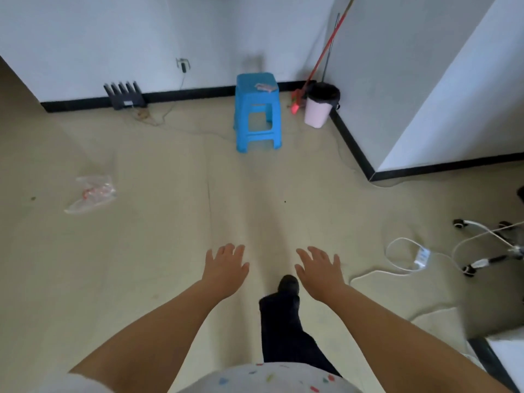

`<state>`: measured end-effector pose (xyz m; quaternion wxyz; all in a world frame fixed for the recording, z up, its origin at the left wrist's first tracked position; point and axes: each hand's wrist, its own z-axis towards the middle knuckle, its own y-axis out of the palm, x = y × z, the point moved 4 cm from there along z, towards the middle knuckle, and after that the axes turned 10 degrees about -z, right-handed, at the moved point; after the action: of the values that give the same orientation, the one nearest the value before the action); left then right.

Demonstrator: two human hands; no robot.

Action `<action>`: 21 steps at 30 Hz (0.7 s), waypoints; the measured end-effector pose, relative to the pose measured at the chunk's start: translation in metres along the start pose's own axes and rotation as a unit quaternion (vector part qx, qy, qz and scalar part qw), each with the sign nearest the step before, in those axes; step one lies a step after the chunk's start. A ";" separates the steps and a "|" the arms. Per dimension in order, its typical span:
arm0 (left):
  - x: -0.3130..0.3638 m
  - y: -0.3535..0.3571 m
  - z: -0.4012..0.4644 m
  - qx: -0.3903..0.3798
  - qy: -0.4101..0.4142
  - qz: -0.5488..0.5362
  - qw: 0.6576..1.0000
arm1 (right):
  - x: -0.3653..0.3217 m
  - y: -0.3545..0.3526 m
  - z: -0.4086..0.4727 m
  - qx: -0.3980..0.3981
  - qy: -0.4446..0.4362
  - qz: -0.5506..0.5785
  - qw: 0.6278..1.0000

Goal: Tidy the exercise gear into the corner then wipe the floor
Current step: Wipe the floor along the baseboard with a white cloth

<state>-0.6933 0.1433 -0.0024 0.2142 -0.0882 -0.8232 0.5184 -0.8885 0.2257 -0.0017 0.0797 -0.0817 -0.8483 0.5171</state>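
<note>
My left hand (225, 265) and my right hand (320, 269) reach forward over the beige floor (170, 236), palms down, fingers spread, holding nothing. A red-handled broom or mop (326, 49) leans in the far corner beside a pink bin (319, 106) with a black liner. A blue plastic stool (257, 114) stands in front of the far wall with a small pinkish item (266, 87) on its seat. No exercise gear is plainly recognisable. My dark-clad leg and foot (287, 287) step forward between my arms.
A crumpled clear plastic bag (92, 197) lies on the floor at the left. A black router (124, 96) with a cable sits by the far wall. White cables with an adapter (419, 256) and a chair's wheeled base (493, 245) are at the right. A wall corner (371, 174) juts out.
</note>
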 end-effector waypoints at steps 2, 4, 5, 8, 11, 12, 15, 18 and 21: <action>0.005 -0.014 0.056 -0.004 0.007 -0.007 1.000 | 0.018 -0.017 0.054 -0.004 0.003 -0.002 1.000; 0.008 -0.034 0.110 -0.009 0.002 -0.011 1.000 | 0.038 -0.040 0.104 -0.003 0.005 -0.006 1.000; 0.009 -0.045 0.136 -0.011 -0.007 -0.014 1.000 | 0.048 -0.054 0.128 -0.003 0.001 -0.015 1.000; 0.013 -0.082 0.211 -0.001 -0.041 -0.029 0.999 | 0.080 -0.104 0.202 -0.008 -0.005 -0.031 0.999; 0.012 -0.115 0.279 0.007 -0.064 -0.056 0.996 | 0.106 -0.153 0.282 -0.008 -0.002 -0.043 0.999; 0.012 -0.123 0.296 0.005 -0.071 -0.061 0.996 | 0.109 -0.165 0.306 -0.014 0.001 -0.042 0.999; -0.002 -0.140 0.356 -0.002 -0.095 -0.070 0.993 | 0.101 -0.194 0.382 -0.010 -0.026 -0.038 0.999; -0.020 -0.164 0.432 -0.021 -0.106 -0.056 0.993 | 0.084 -0.221 0.460 -0.005 -0.063 -0.040 0.997; -0.034 -0.201 0.519 -0.020 -0.096 -0.044 0.994 | 0.078 -0.254 0.535 0.001 -0.060 -0.033 0.998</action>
<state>-0.8779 -0.3825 -0.0246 0.1551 -0.0054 -0.8531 0.4981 -1.0965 -0.3341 -0.0132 0.0462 -0.0226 -0.8533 0.5188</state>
